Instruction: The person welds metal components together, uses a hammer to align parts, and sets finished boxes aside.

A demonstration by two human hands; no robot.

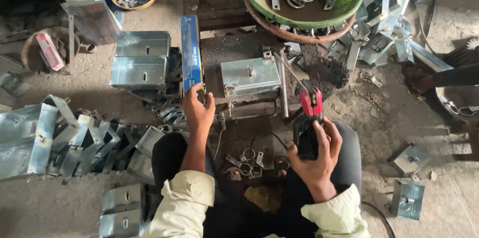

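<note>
- Two hands are at work over a metal box [250, 75] that sits at centre frame on a dark block; the box's long axis runs left to right across the frame, its lid face toward us, a small hasp in the middle.
- Our right hand [317, 155] is wrapped around a riveter [308, 123], black grip and red head; its long axis runs up the frame and the head points to upper left, toward the box's right end, not touching it.
- Our left hand [197, 110] pinches the lower end of a blue carton [190, 53] standing on edge just left of the box, long axis up and down.
- We judge the work partway: many boxes [142, 58] lie stacked at left and a few [409, 180] at lower right, while loose clamps fill the green bowl [304, 15] at top.
- Whether this box's fitting is already fixed, we cannot tell.
</note>
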